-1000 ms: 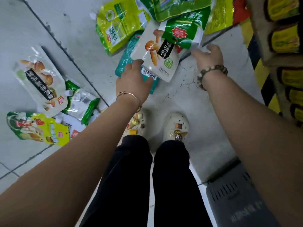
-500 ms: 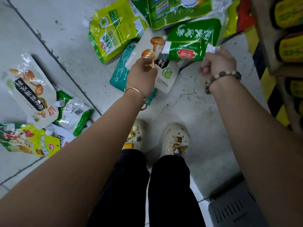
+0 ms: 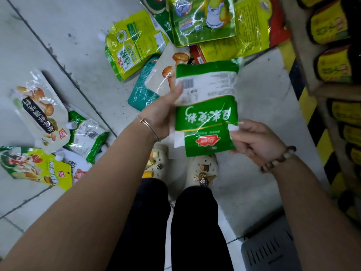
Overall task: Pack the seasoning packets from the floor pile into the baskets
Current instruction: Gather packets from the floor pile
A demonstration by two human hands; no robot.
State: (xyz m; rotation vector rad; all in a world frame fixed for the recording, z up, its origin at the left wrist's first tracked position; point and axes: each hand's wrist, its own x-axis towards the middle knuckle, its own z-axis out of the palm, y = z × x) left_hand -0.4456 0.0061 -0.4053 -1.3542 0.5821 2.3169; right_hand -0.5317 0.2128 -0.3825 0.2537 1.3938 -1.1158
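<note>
Pale grey tiled floor [image 3: 58, 36], scuffed and cracked, strewn with seasoning packets beside a store shelf.
Both hands hold a green and white plastic seasoning packet [image 3: 207, 106] up above the cream clogs [image 3: 202, 169]: the left hand [image 3: 162, 112] grips its left edge, and the right hand [image 3: 256, 141] pinches its lower right corner. A white mushroom-print pouch [image 3: 39, 108] and a yellow-green pouch [image 3: 132, 45] lie on the tiles. A grey slotted plastic basket [image 3: 271, 251] sits at lower right, below the shelf of yellow-labelled jars [image 3: 332, 63].
</note>
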